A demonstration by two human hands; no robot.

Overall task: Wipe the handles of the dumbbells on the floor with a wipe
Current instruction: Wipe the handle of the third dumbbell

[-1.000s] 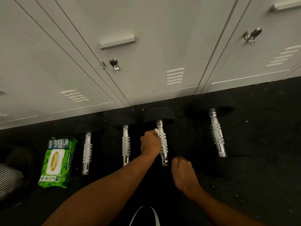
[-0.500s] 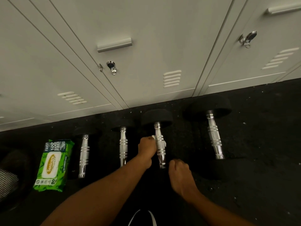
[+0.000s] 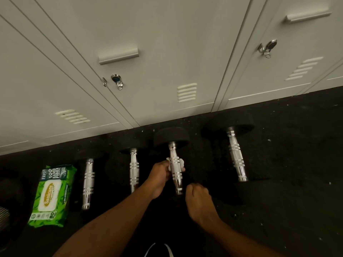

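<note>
Lockers [image 3: 167, 43] back 4 dumbbells [image 3: 235, 154]; wipes pack [image 3: 52, 195] lies left.

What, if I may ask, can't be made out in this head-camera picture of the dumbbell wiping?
The wipe: head view, mostly hidden by the left hand and the handle it wraps.
The right hand: fingers curled away from the camera; whether it holds anything is unclear.
Near heads of the dumbbells: lost against the dark floor.
The wipe pack: small print illegible.
A striped thing: cut off by the left edge.
</note>
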